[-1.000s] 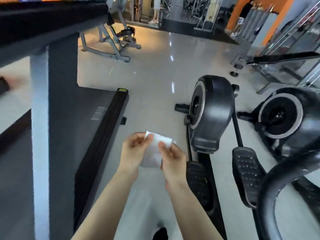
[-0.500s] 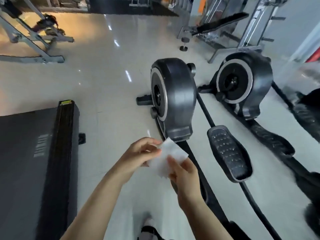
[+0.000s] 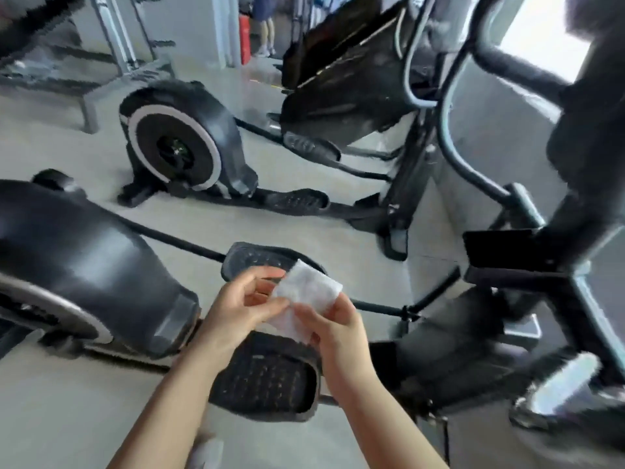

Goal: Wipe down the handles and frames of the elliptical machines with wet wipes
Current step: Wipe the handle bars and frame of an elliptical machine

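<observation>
Left hand (image 3: 243,299) and right hand (image 3: 333,328) both pinch small white folded wet wipe (image 3: 306,294), held in air above black studded plastic elliptical pedal (image 3: 267,380). Wipe looks light, limp, damp; likely best gripped by edges, spread flat over palm. Black curved tubular handle (image 3: 449,137) well beyond pedal, upper right: smooth, rigid.

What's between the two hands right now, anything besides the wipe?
In the head view only the white wet wipe spans the gap; the left hand and right hand each pinch an edge, above the elliptical's foot pedals.
</observation>
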Demonstrator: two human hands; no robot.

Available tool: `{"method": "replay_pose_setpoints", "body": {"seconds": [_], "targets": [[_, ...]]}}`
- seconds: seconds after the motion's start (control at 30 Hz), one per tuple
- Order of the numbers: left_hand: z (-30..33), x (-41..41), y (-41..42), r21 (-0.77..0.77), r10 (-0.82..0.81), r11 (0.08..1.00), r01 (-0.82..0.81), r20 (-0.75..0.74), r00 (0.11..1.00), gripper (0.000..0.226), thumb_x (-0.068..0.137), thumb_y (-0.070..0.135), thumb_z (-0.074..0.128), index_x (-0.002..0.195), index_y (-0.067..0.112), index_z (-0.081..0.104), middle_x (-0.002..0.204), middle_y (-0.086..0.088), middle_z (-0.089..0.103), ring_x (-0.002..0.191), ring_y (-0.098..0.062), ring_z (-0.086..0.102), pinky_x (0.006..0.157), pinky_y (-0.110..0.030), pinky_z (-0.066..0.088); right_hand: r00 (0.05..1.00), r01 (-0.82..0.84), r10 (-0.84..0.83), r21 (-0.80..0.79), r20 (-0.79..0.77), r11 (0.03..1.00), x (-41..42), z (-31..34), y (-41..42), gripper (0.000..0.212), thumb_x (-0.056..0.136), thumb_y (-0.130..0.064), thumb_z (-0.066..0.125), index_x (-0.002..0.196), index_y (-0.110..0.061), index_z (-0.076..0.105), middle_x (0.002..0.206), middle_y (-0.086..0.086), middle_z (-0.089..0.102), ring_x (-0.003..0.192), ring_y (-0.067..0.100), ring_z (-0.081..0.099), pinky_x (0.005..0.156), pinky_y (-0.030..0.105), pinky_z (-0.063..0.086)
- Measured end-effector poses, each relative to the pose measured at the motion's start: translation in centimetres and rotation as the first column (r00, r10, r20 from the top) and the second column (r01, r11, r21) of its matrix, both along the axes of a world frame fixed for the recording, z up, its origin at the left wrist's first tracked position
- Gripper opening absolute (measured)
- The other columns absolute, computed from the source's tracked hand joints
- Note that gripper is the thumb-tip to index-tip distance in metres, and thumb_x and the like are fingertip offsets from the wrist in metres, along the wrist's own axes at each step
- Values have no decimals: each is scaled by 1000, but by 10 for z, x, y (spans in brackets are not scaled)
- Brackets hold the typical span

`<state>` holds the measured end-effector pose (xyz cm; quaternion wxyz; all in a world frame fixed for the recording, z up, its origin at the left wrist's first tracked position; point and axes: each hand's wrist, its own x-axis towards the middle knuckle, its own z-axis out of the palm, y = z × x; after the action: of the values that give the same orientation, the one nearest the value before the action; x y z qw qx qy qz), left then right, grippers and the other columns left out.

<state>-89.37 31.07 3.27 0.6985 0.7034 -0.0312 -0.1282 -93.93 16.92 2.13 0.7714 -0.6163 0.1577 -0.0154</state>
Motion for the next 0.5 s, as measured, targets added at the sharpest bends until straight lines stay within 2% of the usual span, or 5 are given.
{"method": "replay_pose_setpoints", "body": {"seconds": [0.1,0.17,0.27,0.4,0.5], "targets": [[11,49,-5,-49,-174,983,176,41,984,34,79,-2,73,100,24,68,85,6,72,77,-8,65,66,-18,53,972,227,-229,54,41,972,21,14,8,25,86,-15,62,109,-12,70,106,17,72,99,38,67,78,38,54],[19,74,-6,-32,-289,955,294,107,951,36,80,-4,73,98,28,70,85,7,73,76,-10,65,64,-19,53,936,338,-343,70,75,938,31,29,19,22,88,-21,61,106,-14,72,106,19,72,97,35,67,79,40,54],[39,97,-19,-1,-462,881,474,219,859,49,77,-5,76,89,43,72,93,9,73,80,-12,68,67,-22,56,856,488,-492,68,156,870,36,58,23,28,85,-26,65,108,-11,70,105,17,73,97,34,70,82,43,54],[70,88,-58,-72,-608,755,652,295,737,39,73,10,75,92,45,71,99,11,72,95,-11,67,77,-27,56,663,722,-711,50,234,690,16,99,12,35,75,-29,70,101,-7,63,89,15,70,79,25,63,64,34,49],[101,73,-86,-177,-649,633,754,410,641,31,72,15,67,94,37,72,101,9,72,94,-5,66,77,-15,51,494,852,-805,3,330,524,-9,133,5,31,79,-34,72,98,-13,61,85,6,68,76,20,62,63,31,50]]}}
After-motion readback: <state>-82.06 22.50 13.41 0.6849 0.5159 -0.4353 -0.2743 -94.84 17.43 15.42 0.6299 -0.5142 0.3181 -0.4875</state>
